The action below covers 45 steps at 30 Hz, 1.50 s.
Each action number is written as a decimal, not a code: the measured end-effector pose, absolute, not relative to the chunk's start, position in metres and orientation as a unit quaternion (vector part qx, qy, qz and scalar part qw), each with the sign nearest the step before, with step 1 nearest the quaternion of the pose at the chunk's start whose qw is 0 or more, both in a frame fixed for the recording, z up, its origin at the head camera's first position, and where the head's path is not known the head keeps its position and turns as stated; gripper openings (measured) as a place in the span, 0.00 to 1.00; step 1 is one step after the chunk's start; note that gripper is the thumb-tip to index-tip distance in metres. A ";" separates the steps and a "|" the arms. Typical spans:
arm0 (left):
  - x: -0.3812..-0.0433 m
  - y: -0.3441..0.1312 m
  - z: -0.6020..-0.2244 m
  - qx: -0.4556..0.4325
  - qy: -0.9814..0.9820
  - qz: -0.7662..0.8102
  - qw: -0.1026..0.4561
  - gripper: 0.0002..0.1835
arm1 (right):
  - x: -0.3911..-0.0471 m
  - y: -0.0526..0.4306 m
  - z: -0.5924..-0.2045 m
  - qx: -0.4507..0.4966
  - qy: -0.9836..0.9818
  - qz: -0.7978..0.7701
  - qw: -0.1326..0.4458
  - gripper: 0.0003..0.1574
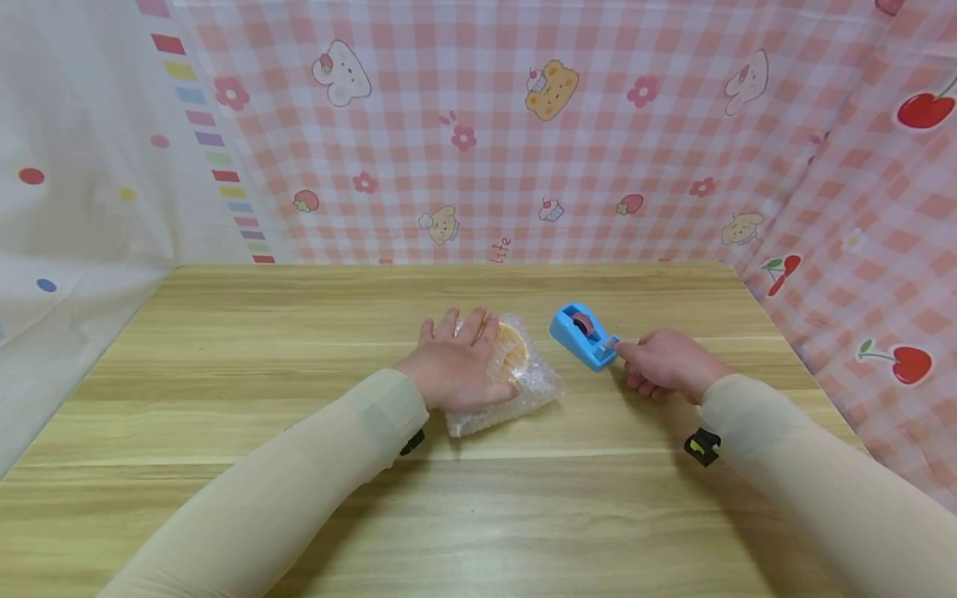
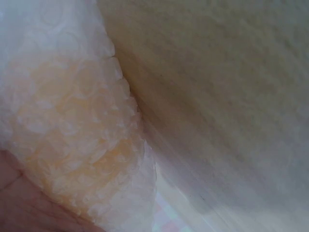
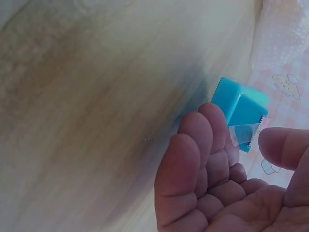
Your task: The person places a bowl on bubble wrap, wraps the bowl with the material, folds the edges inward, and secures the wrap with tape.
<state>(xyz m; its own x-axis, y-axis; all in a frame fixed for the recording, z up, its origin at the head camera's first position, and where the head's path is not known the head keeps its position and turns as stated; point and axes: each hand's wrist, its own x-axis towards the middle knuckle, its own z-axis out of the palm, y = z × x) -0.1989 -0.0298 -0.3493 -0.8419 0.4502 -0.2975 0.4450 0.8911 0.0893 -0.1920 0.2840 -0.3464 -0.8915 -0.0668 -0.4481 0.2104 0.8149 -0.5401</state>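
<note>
Down the left of the frame the edge of the counter (image 1: 187, 374) is slanting, leaving wide room up to the left hand (image 1: 458, 365), which is resting flat, fingers spread, on a bubble-wrap packet (image 1: 540, 384) at centre, a round orange thing (image 1: 512, 345) showing through. A narrow strip is separating that from the blue tape dispenser (image 1: 586, 353), right of centre; the right hand (image 1: 673, 361) is sitting at its cutter end, thumb apart from loosely bent fingers. Pale streaky wood is running beneath, pink-checked cloth (image 1: 508, 166) hanging behind.

Free tabletop (image 1: 538, 515) between 2 sleeves (image 1: 284, 490); packet (image 1: 534, 378) and tape dispenser (image 1: 584, 344) obstruct beyond.
</note>
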 end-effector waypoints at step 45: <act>-0.199 -0.031 -0.350 0.235 0.959 0.009 0.158 0.61 | -0.190 0.275 -0.348 0.079 0.890 -0.407 0.193 0.24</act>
